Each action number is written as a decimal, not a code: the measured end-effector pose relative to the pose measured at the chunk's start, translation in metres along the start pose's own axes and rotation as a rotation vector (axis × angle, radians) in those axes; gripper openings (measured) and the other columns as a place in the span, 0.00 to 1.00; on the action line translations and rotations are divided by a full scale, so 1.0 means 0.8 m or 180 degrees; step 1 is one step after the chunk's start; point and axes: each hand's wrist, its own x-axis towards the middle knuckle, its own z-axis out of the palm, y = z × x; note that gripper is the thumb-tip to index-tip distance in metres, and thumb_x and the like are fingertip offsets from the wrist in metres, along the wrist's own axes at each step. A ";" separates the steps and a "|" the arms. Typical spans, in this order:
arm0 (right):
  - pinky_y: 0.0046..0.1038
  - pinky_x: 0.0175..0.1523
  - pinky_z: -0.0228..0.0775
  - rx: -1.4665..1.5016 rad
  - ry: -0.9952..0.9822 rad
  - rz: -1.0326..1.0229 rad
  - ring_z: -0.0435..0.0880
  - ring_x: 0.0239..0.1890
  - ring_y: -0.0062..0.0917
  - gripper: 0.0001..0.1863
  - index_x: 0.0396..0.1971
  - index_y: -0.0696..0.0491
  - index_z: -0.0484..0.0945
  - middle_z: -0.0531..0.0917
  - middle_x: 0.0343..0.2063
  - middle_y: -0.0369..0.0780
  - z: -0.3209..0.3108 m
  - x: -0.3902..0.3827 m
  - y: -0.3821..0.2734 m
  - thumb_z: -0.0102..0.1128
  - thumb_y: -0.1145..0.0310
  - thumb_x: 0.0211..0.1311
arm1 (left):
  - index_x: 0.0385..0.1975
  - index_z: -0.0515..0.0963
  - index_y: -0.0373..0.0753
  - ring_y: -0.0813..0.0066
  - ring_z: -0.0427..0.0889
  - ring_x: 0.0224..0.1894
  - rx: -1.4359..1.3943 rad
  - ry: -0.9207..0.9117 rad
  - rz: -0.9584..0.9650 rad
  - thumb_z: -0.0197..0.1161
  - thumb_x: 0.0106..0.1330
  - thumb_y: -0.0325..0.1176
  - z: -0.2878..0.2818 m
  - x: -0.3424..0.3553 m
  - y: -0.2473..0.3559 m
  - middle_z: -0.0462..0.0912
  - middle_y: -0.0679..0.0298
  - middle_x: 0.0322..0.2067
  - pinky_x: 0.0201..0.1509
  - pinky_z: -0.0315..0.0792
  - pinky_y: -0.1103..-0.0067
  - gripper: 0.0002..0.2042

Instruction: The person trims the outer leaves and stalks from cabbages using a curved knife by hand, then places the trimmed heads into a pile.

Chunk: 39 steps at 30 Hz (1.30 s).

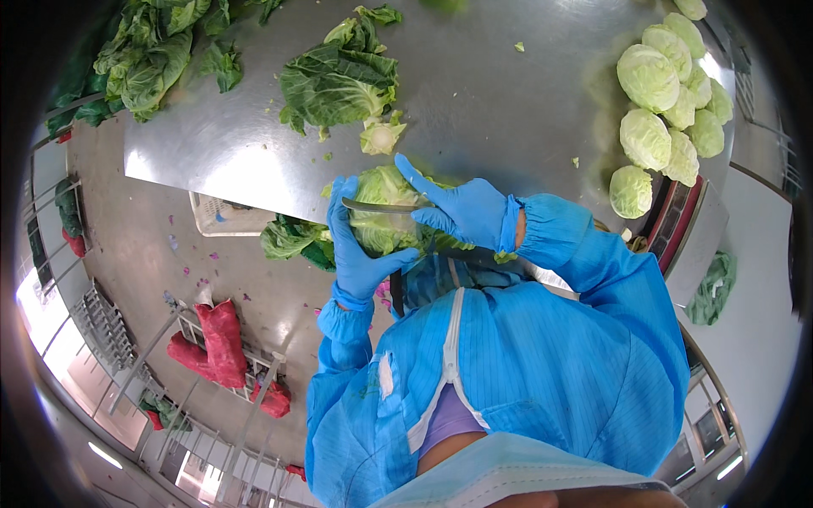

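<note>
A pale green cabbage [385, 188] sits at the near edge of the metal table, close to my body. My left hand [360, 254], in a blue glove, curls round its left and near sides, thumb spread along the near side. In my gloved right hand [474, 212] is a knife [381, 207], its blade lying across the cabbage and pointing left. The right index finger stretches out over the top of the cabbage; the knife's handle is hidden inside the hand. Just beyond lie a cut stem piece [382, 136] and a heap of loose outer leaves [339, 85].
Several trimmed cabbages [648, 76] are piled at the table's [474, 93] right end. More leaves [152, 63] lie far left. Below the left edge are a white crate [233, 216] and leaves [288, 239]. Red sacks [222, 343] rest on a rack at left.
</note>
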 end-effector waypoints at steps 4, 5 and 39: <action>0.38 0.26 0.74 0.0053 0.0020 -0.0109 0.78 0.16 0.43 0.38 0.73 0.40 0.41 0.78 0.18 0.49 -0.005 0.004 0.002 0.43 0.45 0.70 | 0.68 0.53 0.35 0.55 0.55 0.70 0.0016 0.0144 0.0077 0.83 0.34 0.51 0.009 0.003 -0.016 0.54 0.51 0.68 0.72 0.53 0.63 0.60; 0.38 0.26 0.74 0.0044 -0.0005 -0.0092 0.78 0.16 0.43 0.38 0.73 0.40 0.41 0.78 0.18 0.49 -0.003 0.006 0.004 0.43 0.45 0.70 | 0.68 0.53 0.35 0.55 0.57 0.69 0.0041 0.0137 0.0072 0.82 0.34 0.51 0.009 0.004 -0.014 0.55 0.51 0.68 0.72 0.55 0.64 0.60; 0.34 0.29 0.74 -0.0666 0.0599 -0.1147 0.81 0.23 0.41 0.30 0.64 0.40 0.67 0.82 0.24 0.45 -0.021 0.040 0.043 0.45 0.41 0.68 | 0.68 0.52 0.34 0.57 0.62 0.66 0.0286 0.0219 0.0409 0.83 0.35 0.50 0.012 -0.002 -0.020 0.60 0.52 0.64 0.70 0.58 0.66 0.60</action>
